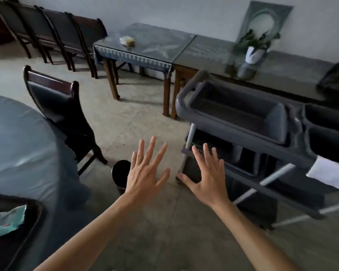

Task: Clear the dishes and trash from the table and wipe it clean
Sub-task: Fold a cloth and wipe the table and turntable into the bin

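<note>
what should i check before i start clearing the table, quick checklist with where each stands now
1. Left hand free: ok, fingers spread, holding nothing.
2. Right hand free: ok, fingers spread, holding nothing.
3. Cart close by for dishes: ok, it stands just to the right.
4. Room in the cart's top bin: ok, the visible part looks empty.
5. Trash bin near: ok, a small black bin stands on the floor beside the round table.
6. What is left on the table: cannot tell, only its edge shows, with a dark tray holding a blue packet.
</note>
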The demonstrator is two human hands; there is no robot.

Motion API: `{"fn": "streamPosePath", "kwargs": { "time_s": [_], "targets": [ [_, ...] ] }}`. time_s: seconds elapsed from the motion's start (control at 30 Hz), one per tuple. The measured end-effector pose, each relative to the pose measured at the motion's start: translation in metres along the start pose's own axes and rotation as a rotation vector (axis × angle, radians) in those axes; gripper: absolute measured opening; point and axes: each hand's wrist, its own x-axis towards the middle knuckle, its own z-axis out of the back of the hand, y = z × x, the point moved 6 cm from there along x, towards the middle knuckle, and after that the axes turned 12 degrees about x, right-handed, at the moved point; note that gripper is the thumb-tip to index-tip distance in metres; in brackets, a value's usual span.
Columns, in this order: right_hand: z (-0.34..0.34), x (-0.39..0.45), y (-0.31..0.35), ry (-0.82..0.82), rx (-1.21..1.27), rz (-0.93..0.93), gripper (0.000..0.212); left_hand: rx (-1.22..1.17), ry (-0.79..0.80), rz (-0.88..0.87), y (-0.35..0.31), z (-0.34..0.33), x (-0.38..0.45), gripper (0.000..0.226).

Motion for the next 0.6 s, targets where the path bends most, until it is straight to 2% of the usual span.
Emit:
{"fn": "streamPosePath", "kwargs": {
  "time_s": [0.3, 0.6],
  "targets": [
    [0.148, -0.076, -0.169, -0.236, -0.053, -0.278, 0.092, -0.051, 0.085, -0.262, -0.206, -0.071, 0.055, 0.076],
    [0.225, -0.128, -0.284, -0.413, -0.083, -0.494, 0.092, -0.07, 0.188, -0.539, -0.349, -0.126, 0.111, 0.084]
  ]
}}
